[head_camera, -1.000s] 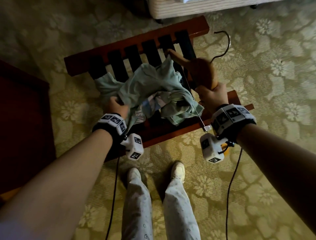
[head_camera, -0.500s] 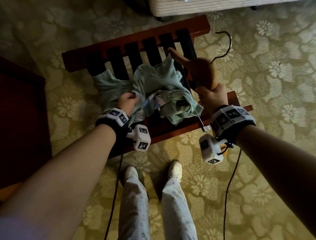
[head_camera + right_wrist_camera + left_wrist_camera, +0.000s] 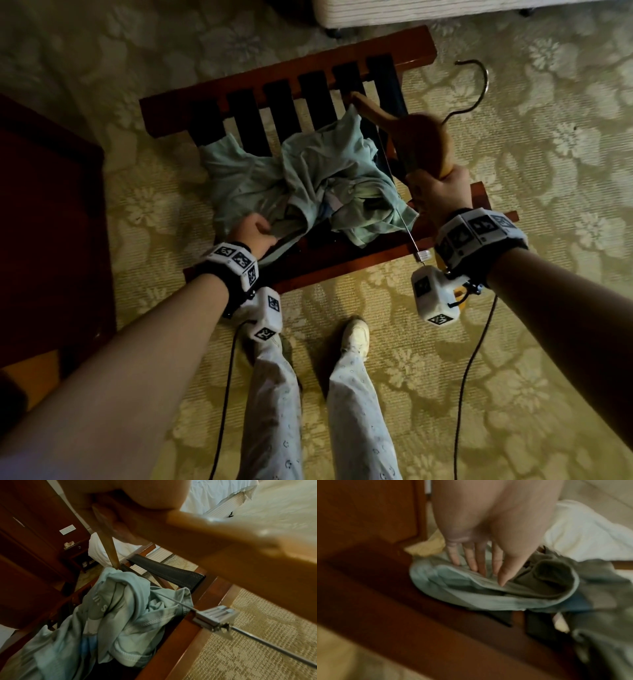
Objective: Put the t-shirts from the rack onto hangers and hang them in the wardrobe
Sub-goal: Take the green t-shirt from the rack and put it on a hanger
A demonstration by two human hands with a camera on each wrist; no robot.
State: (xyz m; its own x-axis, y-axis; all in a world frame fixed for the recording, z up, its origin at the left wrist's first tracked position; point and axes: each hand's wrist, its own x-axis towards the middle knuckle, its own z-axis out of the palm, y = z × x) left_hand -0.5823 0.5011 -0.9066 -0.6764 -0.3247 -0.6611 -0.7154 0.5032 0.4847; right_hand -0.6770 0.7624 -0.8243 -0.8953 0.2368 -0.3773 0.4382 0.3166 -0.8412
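Your left hand sits at the lower left edge of the crumpled pale green t-shirt; in the left wrist view its fingers lie fairly straight on a fold of the fabric, thumb tip against the hem, so whether it pinches the cloth cannot be told. The picture is blurred.

Your right hand is clenched around 1 arm of the wooden hanger, centre right of the head view. The hanger's far tip touches the t-shirt's upper edge; its dark metal hook points to the upper right. A thin metal bar with a clip runs below the wood.

The t-shirt lies heaped on the red-brown wooden rack with its dark straps. The rack stands on a patterned carpet. Dark wooden furniture fills the left edge.
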